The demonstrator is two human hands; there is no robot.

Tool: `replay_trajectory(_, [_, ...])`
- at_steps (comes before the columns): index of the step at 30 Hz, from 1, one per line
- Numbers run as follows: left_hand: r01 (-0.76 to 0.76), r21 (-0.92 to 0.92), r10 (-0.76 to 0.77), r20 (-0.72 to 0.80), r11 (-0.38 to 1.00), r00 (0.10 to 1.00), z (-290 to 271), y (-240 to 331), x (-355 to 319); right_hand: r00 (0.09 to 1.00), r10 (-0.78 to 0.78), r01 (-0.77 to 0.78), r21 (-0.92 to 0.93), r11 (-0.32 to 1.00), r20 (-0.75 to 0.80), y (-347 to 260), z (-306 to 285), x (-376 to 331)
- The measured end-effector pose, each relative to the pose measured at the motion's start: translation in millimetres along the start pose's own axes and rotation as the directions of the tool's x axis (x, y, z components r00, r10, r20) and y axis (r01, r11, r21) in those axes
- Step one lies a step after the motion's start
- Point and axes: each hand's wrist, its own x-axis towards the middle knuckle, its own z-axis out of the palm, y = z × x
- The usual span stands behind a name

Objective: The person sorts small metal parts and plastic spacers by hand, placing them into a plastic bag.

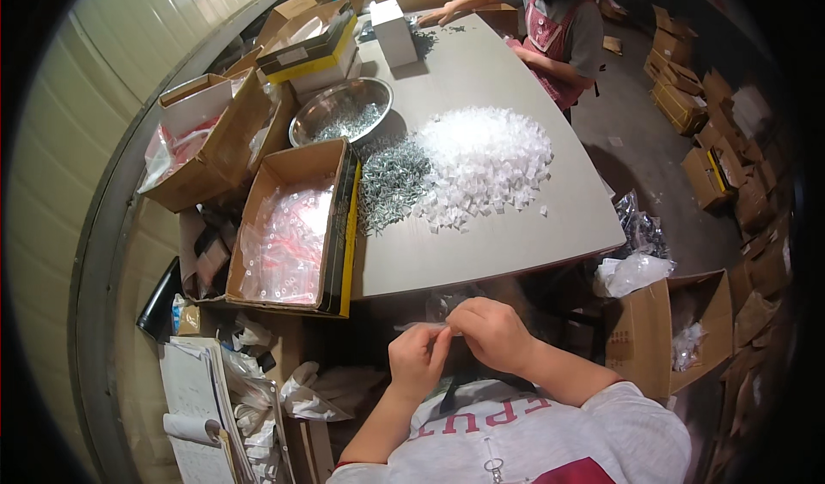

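1. our grey shirt with red lettering (516, 432) fills the bottom of the view, nearest to us.
2. just above it, our left hand (418, 359) and right hand (491, 334) meet in front of our chest, below the near edge of the tabletop (481, 252).
3. both hands are closed in a pinch on a small clear plastic bag (423, 326); its thin strip shows between the fingertips and sticks out a little to the left. we cannot tell what is inside it.
4. on the tabletop ahead lies a heap of small clear bags (485, 162), touching a pile of grey metal screws (391, 179) on its left.
5. beyond the screws stands a round steel bowl (341, 110) with more screws in it.
6. at the left edge of the tabletop sits an open cardboard box (292, 226) holding flat clear bags with red strips.
7. more cardboard boxes (206, 136) stand further left.
8. at the far end another person in a red apron (554, 33) leans over the tabletop.
9. a clipboard with papers (193, 398) lies low on our left.
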Motion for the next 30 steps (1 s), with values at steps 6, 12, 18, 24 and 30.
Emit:
replay_trajectory(6, [0.072,0.130,-0.083,0.086,0.989,0.993,-6,7,9,0.998,0.069,-0.069,-0.086,0.994,-0.012,-4,12,-4])
replay_trajectory(12, [0.386,0.004,-0.381,0.167,0.922,0.909,-15,11,15,0.995,0.080,-0.072,-0.130,0.989,0.057,-5,9,2])
replay_trajectory(18, [0.620,-0.523,-0.431,0.447,0.585,0.784,-29,-14,18,0.947,-0.087,0.087,0.016,0.996,0.310,-2,-4,3])
replay_trajectory(24, [0.522,-0.637,-0.308,0.424,0.567,0.852,-20,-45,-7,0.883,-0.274,0.217,0.186,0.958,0.382,-8,-15,22])
replay_trajectory(30, [0.677,-0.514,-0.556,0.394,0.527,0.732,-40,-61,1,0.785,-0.210,0.248,0.014,0.969,0.584,-9,-24,25])
